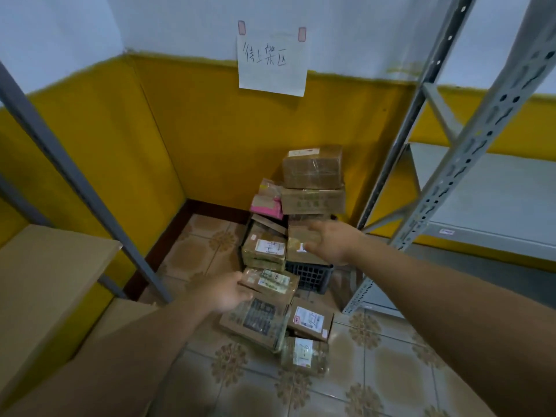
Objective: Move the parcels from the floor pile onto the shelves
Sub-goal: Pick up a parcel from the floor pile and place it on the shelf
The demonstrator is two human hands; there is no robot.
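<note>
A pile of cardboard parcels (313, 200) is stacked in the corner on and around a black crate (310, 273). On top sits a taped brown box (313, 167); a pink packet (266, 206) lies beside it. Flat parcels (258, 320) and a small wrapped one (304, 353) lie on the tiled floor. My left hand (224, 291) reaches out, fingers relaxed, at the edge of a labelled parcel (270, 281). My right hand (331, 242) stretches out open in front of the boxes in the crate. Neither hand holds anything.
A grey metal shelf rack (481, 188) stands on the right with bare shelves. Another rack's post (69, 173) runs down the left, with large cardboard boxes (45, 284) beside it. A handwritten paper sign (272, 64) hangs on the yellow and white wall.
</note>
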